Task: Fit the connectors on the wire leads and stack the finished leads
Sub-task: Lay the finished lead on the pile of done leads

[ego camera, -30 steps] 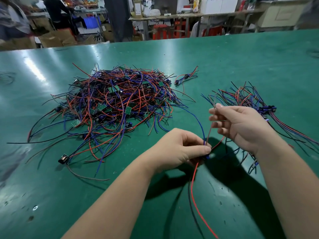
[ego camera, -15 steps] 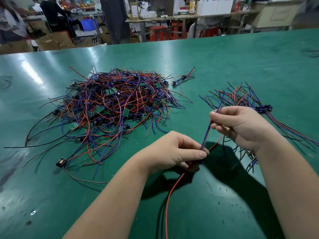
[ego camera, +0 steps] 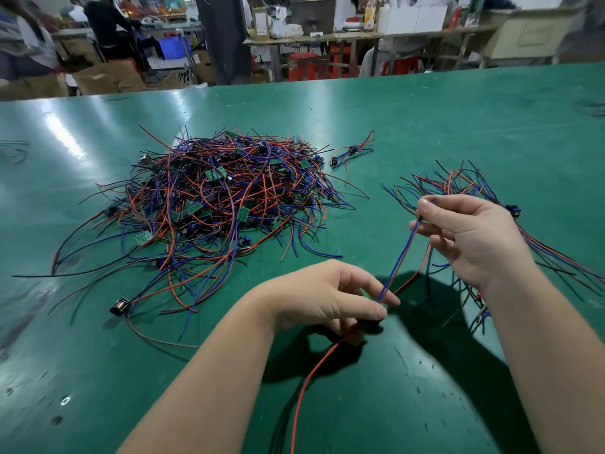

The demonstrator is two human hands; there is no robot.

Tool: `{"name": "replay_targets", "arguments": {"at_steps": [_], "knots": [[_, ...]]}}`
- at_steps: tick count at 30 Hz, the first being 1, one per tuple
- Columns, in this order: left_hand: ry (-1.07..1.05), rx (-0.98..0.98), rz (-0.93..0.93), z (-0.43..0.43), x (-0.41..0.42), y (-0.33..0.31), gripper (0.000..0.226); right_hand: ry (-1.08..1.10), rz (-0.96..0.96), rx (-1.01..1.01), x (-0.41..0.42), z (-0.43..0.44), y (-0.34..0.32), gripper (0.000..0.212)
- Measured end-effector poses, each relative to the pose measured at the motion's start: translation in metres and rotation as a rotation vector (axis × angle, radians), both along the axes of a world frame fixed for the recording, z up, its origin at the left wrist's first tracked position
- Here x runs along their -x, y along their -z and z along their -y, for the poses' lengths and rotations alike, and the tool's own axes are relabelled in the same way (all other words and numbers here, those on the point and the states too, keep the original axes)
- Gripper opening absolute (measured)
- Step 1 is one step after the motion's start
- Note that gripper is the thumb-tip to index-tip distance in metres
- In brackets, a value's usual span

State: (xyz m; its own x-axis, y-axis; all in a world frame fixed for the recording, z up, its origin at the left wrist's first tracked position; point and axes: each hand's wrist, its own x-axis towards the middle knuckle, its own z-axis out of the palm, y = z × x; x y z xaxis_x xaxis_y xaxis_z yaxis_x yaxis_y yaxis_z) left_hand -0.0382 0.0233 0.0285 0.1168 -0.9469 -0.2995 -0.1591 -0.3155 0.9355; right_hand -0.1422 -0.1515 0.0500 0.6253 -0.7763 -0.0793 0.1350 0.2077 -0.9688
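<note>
My left hand [ego camera: 330, 301] pinches a small dark connector [ego camera: 371, 324] low over the green table; most of the connector is hidden under my fingers. A blue lead [ego camera: 397, 260] runs taut from it up to my right hand [ego camera: 471, 237], which pinches the lead's far end between thumb and forefinger. A red lead [ego camera: 311, 378] trails from the connector toward me. A big tangle of red, blue and black leads with small green boards [ego camera: 212, 198] lies to the left. A fanned stack of leads [ego camera: 458, 185] lies behind my right hand.
One loose lead set [ego camera: 350, 152] lies between the two heaps. A black connector [ego camera: 119, 305] sits at the near edge of the tangle. The green table [ego camera: 425, 119] stretches far back. Benches, boxes and people stand beyond its far edge.
My right hand has drawn the blue lead up and straight from the connector. The red lead has swung from the right to hang toward me. My left hand stays low.
</note>
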Motion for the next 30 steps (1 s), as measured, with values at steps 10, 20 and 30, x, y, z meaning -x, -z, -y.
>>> {"name": "replay_targets", "arguments": {"at_steps": [10, 20, 30], "knots": [[-0.297, 0.370, -0.223, 0.006, -0.001, -0.005, 0.012, -0.132, -0.125, -0.029, -0.005, 0.004, 0.007, 0.020], [-0.816, 0.773, 0.031, 0.016, -0.005, -0.001, 0.022, -0.581, -0.094, 0.030, -0.007, -0.022, 0.013, 0.021], [-0.614, 0.625, 0.099, 0.020, 0.011, 0.004, 0.018, -0.306, 0.097, -0.098, -0.012, -0.014, 0.012, 0.035]]}}
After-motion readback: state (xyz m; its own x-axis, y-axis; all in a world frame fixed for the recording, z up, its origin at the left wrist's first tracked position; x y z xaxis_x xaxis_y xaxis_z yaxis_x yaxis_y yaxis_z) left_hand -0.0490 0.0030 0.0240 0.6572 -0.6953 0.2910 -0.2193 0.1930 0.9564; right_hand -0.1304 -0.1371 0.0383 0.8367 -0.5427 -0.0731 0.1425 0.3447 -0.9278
